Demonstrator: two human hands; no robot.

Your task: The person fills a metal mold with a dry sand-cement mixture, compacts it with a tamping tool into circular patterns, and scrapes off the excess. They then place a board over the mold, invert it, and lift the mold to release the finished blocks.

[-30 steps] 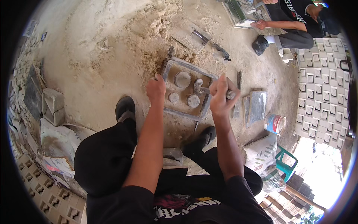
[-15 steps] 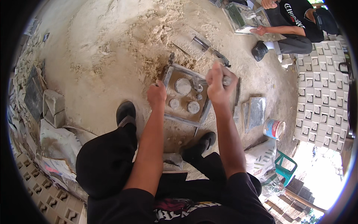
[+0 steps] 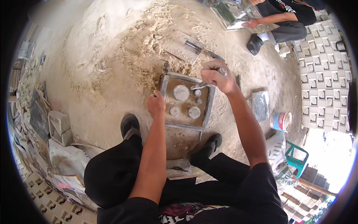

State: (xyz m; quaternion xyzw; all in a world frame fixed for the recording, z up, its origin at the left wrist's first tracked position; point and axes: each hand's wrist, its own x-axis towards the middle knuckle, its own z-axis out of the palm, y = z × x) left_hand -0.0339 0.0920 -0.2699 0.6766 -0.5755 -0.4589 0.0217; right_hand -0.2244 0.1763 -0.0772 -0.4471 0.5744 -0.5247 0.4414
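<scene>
In front of me on the sandy ground sits a square metal-edged mould frame (image 3: 207, 112). Its bed is brown and sandy, with a large pale disc (image 3: 181, 93), smaller discs (image 3: 194, 112) and little round knobs (image 3: 198, 101) on it. My left hand (image 3: 156, 103) is closed at the frame's left wall; the fingertips are hidden. In my right hand (image 3: 218, 75), above the upper right corner, is a small trowel (image 3: 199, 86). Its handle end pokes out of my fist, and the blade points left, close to the upper knob and the large disc.
Beyond the frame lie a flat plate (image 3: 182, 50) and a metal tube (image 3: 193, 46) amid loose sand. To the right are a grey slab (image 3: 260, 106), a paint bucket (image 3: 280, 121) and a green stool (image 3: 297, 155). A co-worker (image 3: 281, 22) sits at the upper right beside stacked blocks (image 3: 324, 74).
My right hand has moved up slightly and turned, with the trowel blade now higher, beside the upper knob. My left hand stays at the frame's left wall. The whole view has shifted a little.
</scene>
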